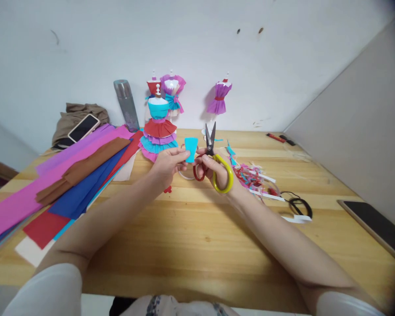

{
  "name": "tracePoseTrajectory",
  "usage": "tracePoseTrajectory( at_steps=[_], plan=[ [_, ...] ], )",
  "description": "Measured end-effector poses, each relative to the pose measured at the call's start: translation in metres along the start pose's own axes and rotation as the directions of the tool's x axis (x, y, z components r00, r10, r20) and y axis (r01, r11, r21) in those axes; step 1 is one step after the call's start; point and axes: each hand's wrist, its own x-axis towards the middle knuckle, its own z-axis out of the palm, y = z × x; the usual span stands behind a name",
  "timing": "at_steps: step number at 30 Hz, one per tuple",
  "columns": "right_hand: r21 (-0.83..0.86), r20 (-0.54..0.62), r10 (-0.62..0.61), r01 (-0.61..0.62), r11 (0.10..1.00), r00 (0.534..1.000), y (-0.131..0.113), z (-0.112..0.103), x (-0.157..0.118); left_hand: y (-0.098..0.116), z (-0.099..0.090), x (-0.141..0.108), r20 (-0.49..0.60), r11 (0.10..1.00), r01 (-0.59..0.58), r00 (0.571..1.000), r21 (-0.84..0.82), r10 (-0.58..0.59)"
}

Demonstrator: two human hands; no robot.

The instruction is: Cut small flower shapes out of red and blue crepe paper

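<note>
Turquoise paper piece (191,149): Held Between Both Hands Above the Desk

Turquoise paper piece position: upright, above the desk (184,245), wider at its upper edge than at its lower edge.

Left hand (170,166): thumb and fingers pinch the lower left part of the paper piece.

Right hand (217,170): closed on the handles of the scissors (210,147), one yellow, one red. The blades point upward and stand apart, just beside the paper. Whether the fingertips of this hand also touch the paper cannot be told.

Behind the left hand stands a dress form (158,129) with a turquoise top and tiered skirt in red, purple, turquoise and pink. Two dress forms (172,90) stand behind it, partly hidden. Another dress form (220,98), in purple with a red waistband, stands farther right, near the wall (270,61).

Colored sheets (85,175) overlap at the left, near a gray bottle (127,105). Mixed scraps (250,175) lie beside the right forearm. A black cord (310,208) lies near the scraps; a dark-screened device (375,226) occupies the right edge.
</note>
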Motion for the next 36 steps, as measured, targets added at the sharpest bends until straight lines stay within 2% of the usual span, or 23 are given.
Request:
tracePoseTrajectory(
  at_steps=[4, 9, 13, 18, 25, 36],
  plan=[
    [0.092, 0.010, 0.064, -0.065, 0.994, 0.998, 0.012, 0.008, -0.006, -0.007, -0.006, -0.012, -0.081, 0.999, 0.009, 0.997, -0.034, -0.012],
    [0.080, 0.025, 0.167, -0.169, 0.982, 0.986, 0.021, 0.016, -0.015, -0.015, -0.013, -0.023, -0.160, 0.996, 0.010, 0.987, -0.090, -0.024],
    [0.025, 0.001, 0.200, -0.200, 0.979, 0.980, 0.022, 0.019, -0.020, -0.021, -0.014, -0.027, -0.176, 0.992, 0.064, 0.981, -0.106, -0.082],
    [-0.067, 0.015, 0.247, -0.245, 0.967, 0.969, 0.022, 0.017, -0.039, -0.023, -0.009, -0.030, -0.163, 0.986, 0.066, 0.982, -0.154, -0.091],
    [-0.107, 0.029, 0.187, -0.183, 0.977, 0.982, 0.032, 0.022, -0.068, -0.022, 0.003, -0.035, -0.184, 0.976, 0.067, 0.977, -0.207, -0.106],
    [-0.305, 0.119, 0.004, 0.033, 0.952, 0.993, 0.039, 0.017, -0.076, -0.019, 0.004, -0.042, -0.118, 0.968, 0.028, 0.991, -0.250, -0.059]
  ],
)
